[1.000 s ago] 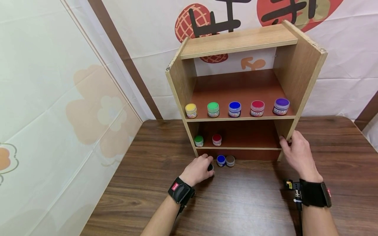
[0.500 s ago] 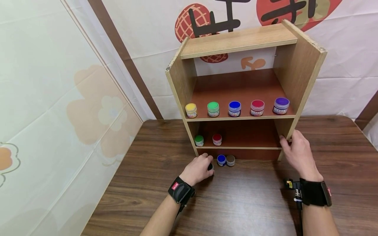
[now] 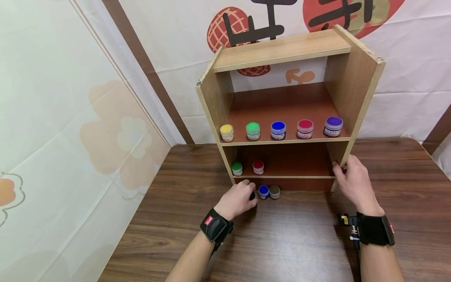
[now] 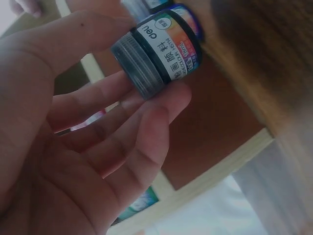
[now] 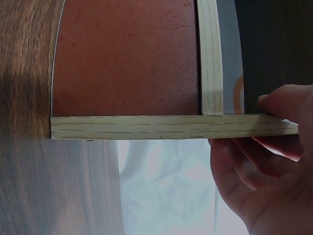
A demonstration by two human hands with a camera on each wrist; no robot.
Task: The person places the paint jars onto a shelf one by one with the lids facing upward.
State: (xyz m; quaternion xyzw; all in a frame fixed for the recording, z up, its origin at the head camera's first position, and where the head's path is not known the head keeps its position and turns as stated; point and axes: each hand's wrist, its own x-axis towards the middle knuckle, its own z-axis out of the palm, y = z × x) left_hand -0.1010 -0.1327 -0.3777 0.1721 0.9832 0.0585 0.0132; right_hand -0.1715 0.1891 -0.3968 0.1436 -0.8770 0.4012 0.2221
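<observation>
My left hand [image 3: 237, 199] pinches a small black paint jar [image 4: 159, 49] between thumb and fingers, in front of the shelf's lower left. The left wrist view shows its dark lid and printed label; in the head view the fingers mostly cover it. Just right of it, a blue paint jar [image 3: 263, 192] and a grey-brown paint jar [image 3: 274, 192] stand side by side on the table. At the far side, my right hand [image 3: 355, 184] grips the right side panel of the wooden shelf [image 5: 146, 127], thumb inside and fingers outside.
Yellow [image 3: 227, 133], green [image 3: 253, 131], blue, red and purple jars line the upper board's front edge. On the lower board stand a green jar [image 3: 237, 169] and a red jar [image 3: 258, 167], both left of centre. A printed cloth [image 3: 169, 43] hangs behind the brown table [image 3: 282, 243].
My left hand with the black paint jar has shifted slightly right, nearer the blue jar. The right hand keeps its grip on the panel. The head view has moved a little.
</observation>
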